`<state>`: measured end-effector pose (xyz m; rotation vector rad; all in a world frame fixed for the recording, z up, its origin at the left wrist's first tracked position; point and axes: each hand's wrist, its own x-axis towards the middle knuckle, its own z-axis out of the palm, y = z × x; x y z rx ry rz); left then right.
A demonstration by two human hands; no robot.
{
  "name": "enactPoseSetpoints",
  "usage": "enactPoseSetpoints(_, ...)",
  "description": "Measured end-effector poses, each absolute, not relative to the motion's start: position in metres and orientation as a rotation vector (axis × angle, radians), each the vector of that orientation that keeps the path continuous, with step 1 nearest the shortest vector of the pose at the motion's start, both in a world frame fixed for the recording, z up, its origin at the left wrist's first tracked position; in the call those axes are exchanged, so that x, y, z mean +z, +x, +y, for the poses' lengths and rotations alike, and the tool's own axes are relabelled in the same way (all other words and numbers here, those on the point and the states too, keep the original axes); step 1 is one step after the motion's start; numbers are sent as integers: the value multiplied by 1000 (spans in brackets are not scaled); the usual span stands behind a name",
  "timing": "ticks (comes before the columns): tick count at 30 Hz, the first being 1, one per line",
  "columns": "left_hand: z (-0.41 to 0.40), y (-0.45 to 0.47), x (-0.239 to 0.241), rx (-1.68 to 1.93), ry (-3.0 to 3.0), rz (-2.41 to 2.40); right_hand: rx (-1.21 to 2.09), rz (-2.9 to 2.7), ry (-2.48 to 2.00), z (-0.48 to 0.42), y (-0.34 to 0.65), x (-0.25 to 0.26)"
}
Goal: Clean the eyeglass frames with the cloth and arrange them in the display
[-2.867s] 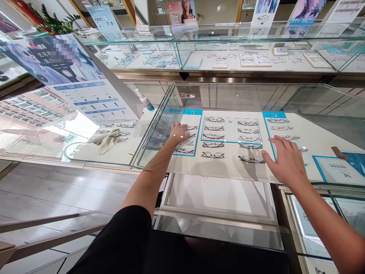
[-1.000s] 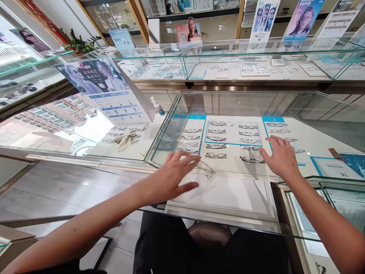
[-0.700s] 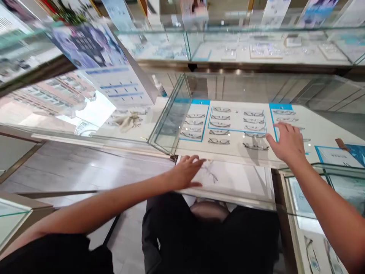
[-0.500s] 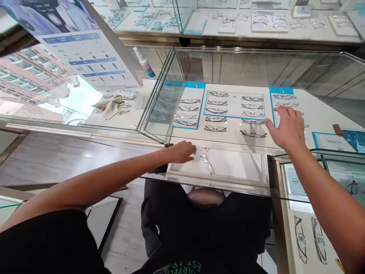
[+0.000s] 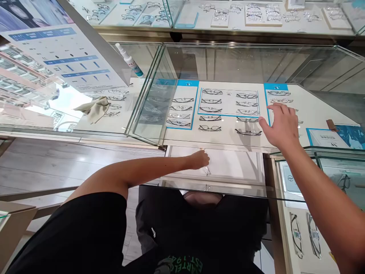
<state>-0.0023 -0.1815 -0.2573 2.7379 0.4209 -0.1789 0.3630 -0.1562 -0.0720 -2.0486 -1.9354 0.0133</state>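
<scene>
My left hand (image 5: 199, 160) is closed over a pair of eyeglasses (image 5: 207, 171) in the white drawer tray (image 5: 236, 163). Its fingers cover the upper part of the frame, and only the lower end of the glasses shows. Up and to the right, my right hand (image 5: 282, 123) is open with thumb and fingers spread, above the glass counter and partly in front of a column of eyeglasses (image 5: 281, 101). Beside it, under the glass, lie more pairs, the nearest being dark-rimmed glasses (image 5: 248, 132).
A spray bottle (image 5: 130, 61), a beige cloth (image 5: 95, 109) and a standing price board (image 5: 76, 57) are on the left counter. Glass panel edges (image 5: 145, 87) divide the cases. At lower right, another case holds eyeglasses (image 5: 296, 235). A brown object (image 5: 331, 125) lies near the blue cards.
My left hand has moved right over the eyeglasses in the tray and its fingers have closed. My right hand stays put over the counter. The whole view has shifted slightly.
</scene>
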Motion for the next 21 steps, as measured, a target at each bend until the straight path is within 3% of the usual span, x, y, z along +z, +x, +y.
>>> enactPoseSetpoints(6,-163,-5,-233,43,2624,602,-23,-1926,-2049,-158,361,-74)
enactPoseSetpoints(12,-122,0,-207,609,1394,1091,-59,-1935,-2017,-159,360,-75)
enactPoseSetpoints(21,-45,6,-195,1182,940,1412,-52,-1940,-2049,-158,360,-77)
